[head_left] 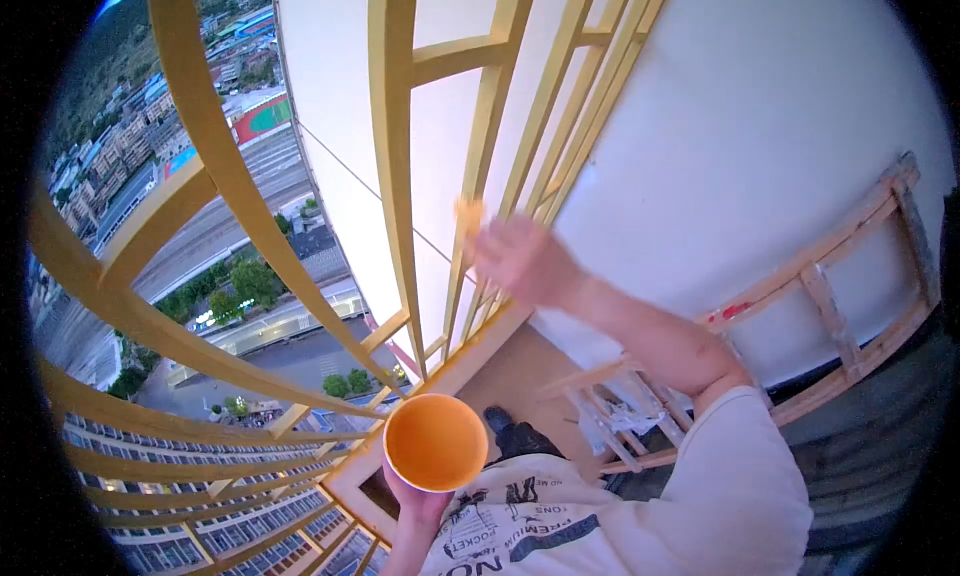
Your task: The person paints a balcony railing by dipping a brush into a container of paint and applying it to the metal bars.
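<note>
- Loose, off-white fabric T-shirt [650,526] with dark printing across the front.
- Long, dark, slanted bar [555,539] printed on that shirt; "PREMIUM" runs just beside it.
- Above the bar, small lettering with "NO ME" and "TONS" legible, near sketchy black line figures [522,490].
- Left of the bar, "POCKET" in thin capitals; below that, bolder, larger black letters, partly cut off.
- Wide, plain off-white short right sleeve [750,456], right of the bar.
- Beyond the bar, dark trousers [527,441] and a dark shoe [494,415].
</note>
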